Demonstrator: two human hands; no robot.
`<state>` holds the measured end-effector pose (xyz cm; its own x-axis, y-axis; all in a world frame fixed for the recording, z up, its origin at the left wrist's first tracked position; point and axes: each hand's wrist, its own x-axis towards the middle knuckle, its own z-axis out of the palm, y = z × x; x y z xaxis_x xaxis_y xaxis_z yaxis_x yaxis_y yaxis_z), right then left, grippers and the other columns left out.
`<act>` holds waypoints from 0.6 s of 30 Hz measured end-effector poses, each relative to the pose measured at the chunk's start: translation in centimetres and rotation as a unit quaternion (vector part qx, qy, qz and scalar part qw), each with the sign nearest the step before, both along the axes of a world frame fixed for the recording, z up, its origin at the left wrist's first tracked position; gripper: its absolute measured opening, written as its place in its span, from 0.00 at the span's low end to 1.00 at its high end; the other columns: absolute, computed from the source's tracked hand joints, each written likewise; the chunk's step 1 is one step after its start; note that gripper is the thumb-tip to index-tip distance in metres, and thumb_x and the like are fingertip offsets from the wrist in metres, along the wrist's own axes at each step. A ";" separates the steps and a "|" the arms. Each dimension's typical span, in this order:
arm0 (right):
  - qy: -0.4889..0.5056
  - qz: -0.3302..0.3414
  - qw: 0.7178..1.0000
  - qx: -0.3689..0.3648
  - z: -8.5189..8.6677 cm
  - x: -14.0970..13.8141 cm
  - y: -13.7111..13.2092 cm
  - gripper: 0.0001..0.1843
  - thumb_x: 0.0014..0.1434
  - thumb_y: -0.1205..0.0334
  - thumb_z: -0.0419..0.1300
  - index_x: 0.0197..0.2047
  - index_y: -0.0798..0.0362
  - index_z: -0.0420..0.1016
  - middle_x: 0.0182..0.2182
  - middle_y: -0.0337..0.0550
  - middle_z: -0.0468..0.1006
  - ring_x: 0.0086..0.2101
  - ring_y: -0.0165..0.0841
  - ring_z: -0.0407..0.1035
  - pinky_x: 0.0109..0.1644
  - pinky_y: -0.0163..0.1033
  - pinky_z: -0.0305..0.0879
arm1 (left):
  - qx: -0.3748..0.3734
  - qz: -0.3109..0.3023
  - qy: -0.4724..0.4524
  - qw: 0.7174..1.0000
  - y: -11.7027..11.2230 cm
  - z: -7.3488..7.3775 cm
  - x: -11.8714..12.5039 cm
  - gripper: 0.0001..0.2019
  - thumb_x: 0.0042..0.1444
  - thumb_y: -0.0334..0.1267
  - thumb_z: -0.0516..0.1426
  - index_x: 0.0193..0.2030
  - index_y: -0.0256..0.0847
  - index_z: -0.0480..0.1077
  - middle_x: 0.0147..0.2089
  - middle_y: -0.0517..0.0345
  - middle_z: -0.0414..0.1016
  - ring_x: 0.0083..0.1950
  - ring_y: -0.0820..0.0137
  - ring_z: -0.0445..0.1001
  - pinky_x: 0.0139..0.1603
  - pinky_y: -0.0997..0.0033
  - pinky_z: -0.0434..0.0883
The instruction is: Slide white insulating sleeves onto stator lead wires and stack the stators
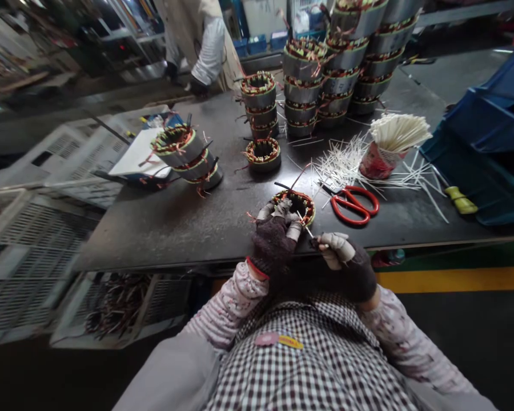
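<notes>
Two gloved hands work at a wound metal ring on a dark table.

The ring (303, 204) sits at the table's (175, 228) near edge, in the middle. The left hand (276, 237) reaches forward, palm down, its taped fingers bent over the ring's left and near rim; whether it grips firmly or only steadies, I cannot tell. The right hand (346, 262), just right of the ring and nearer the body, is turned inward with curled fingers, pinching a thin white strip (309, 232) that slants toward the opening. Both forearms angle in from the sides. Red-handled scissors (354, 204) lie to the right.
</notes>
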<state>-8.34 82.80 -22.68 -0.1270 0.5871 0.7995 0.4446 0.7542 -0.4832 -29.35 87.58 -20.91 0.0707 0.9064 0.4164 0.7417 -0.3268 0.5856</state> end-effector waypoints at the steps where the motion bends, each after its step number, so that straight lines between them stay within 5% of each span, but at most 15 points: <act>1: 0.021 0.017 0.999 -0.019 0.0 -0.2 0.7 0.14 0.77 0.71 0.65 0.58 0.46 0.86 0.45 0.44 0.92 0.45 0.37 0.88 0.49 0.39 0.88 | -0.008 0.002 -0.028 1.000 0.1 0.0 0.1 0.08 0.72 0.38 0.67 0.54 0.43 0.87 0.63 0.42 0.89 0.78 0.41 0.77 0.86 0.33 0.71; 5: 0.157 0.093 0.958 -0.222 0.7 -0.5 2.5 0.06 0.74 0.61 0.72 0.53 0.45 0.88 0.42 0.41 0.91 0.39 0.37 0.87 0.43 0.40 0.86 | -0.022 -0.007 -0.168 0.985 0.4 -0.1 0.3 0.08 0.68 0.36 0.70 0.53 0.45 0.87 0.51 0.51 0.92 0.60 0.53 0.89 0.83 0.40 0.75; 8: 0.191 0.120 0.906 -0.359 2.1 -0.5 3.0 0.09 0.68 0.53 0.76 0.46 0.48 0.87 0.37 0.40 0.89 0.34 0.36 0.83 0.39 0.40 0.83 | 0.025 -0.059 -0.169 0.984 0.6 -0.1 0.1 0.04 0.68 0.38 0.70 0.39 0.46 0.86 0.43 0.56 0.92 0.50 0.59 0.90 0.86 0.37 0.69; 14: 0.081 0.055 0.936 -0.338 4.2 -1.1 3.6 0.13 0.70 0.48 0.71 0.48 0.47 0.91 0.42 0.45 0.91 0.43 0.41 0.86 0.53 0.49 0.83 | 0.003 -0.082 -0.123 0.989 0.7 0.4 -0.3 0.03 0.66 0.39 0.70 0.42 0.48 0.88 0.46 0.58 0.93 0.53 0.58 0.90 0.88 0.35 0.66; 18: 0.029 0.048 0.922 -0.382 4.0 -1.0 4.5 0.17 0.69 0.46 0.67 0.46 0.48 0.91 0.43 0.48 0.92 0.44 0.46 0.86 0.53 0.52 0.82 | 0.008 -0.082 -0.122 0.989 0.4 0.7 -0.3 0.04 0.67 0.38 0.69 0.44 0.49 0.88 0.46 0.59 0.93 0.52 0.59 0.90 0.88 0.35 0.64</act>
<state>-9.39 87.31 -18.72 -0.1780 0.9702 0.1643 0.3500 0.2185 -0.9109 -29.62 87.93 -20.20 0.1121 0.8842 0.4534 0.5155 -0.4418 0.7342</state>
